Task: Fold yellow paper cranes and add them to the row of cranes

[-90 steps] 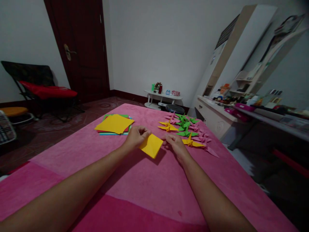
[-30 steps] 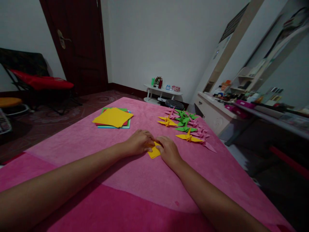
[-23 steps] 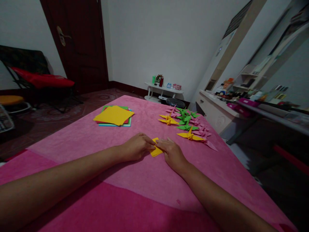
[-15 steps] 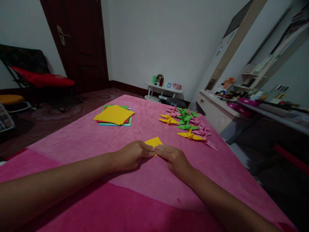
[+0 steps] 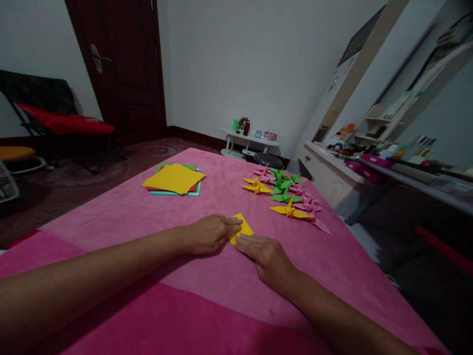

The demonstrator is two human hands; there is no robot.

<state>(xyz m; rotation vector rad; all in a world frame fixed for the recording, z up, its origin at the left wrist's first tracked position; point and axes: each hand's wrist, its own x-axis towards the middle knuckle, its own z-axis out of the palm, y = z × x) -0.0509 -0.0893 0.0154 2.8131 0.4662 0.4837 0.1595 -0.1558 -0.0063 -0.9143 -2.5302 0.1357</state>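
A small folded yellow paper (image 5: 242,228) lies on the pink cloth (image 5: 221,276) in the middle. My left hand (image 5: 210,233) rests on its left edge, fingers stretched flat and pressing the paper down. My right hand (image 5: 265,251) lies flat just below the paper, fingertips touching its near edge. Neither hand lifts it. Further back on the left sits a stack of coloured paper squares (image 5: 173,179), yellow sheet on top. On the right lie several folded paper cranes (image 5: 286,197) in yellow, green and pink.
The cloth ends at the right, where a cluttered dresser (image 5: 332,175) stands. A low white shelf (image 5: 251,143) is behind the table. A dark door (image 5: 121,74) and a black chair with a red cushion (image 5: 62,125) are at the left.
The yellow paper was held up as a larger folded square, then set down and folded smaller. In the last half second it turned, and both hands slid towards me along its near edge.
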